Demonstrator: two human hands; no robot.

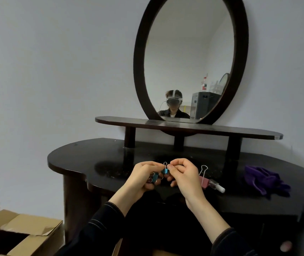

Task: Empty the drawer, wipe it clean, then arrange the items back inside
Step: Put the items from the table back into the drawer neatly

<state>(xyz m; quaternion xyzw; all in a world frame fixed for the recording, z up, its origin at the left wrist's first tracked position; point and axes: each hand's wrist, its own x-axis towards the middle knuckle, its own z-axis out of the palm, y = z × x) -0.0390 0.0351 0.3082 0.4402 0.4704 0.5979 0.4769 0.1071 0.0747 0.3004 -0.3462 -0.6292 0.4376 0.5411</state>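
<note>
Both hands are raised over the front of a dark dressing table [95, 159]. My left hand [142, 177] is curled around blue binder clips [154, 177]. My right hand [184, 174] pinches the wire handle of one small blue binder clip [165, 170], which hangs between the two hands. A larger pink binder clip [203, 180] lies on the table just right of my right hand, next to a small clear bottle with a white cap [216, 185]. A purple cloth [264, 179] lies crumpled further right. The drawer is hidden below my arms.
An oval mirror [190, 58] stands on a raised shelf [184, 127] at the back of the table. An open cardboard box [18, 235] sits on the floor at lower left. A dark knobbed furniture front [286, 245] shows at lower right.
</note>
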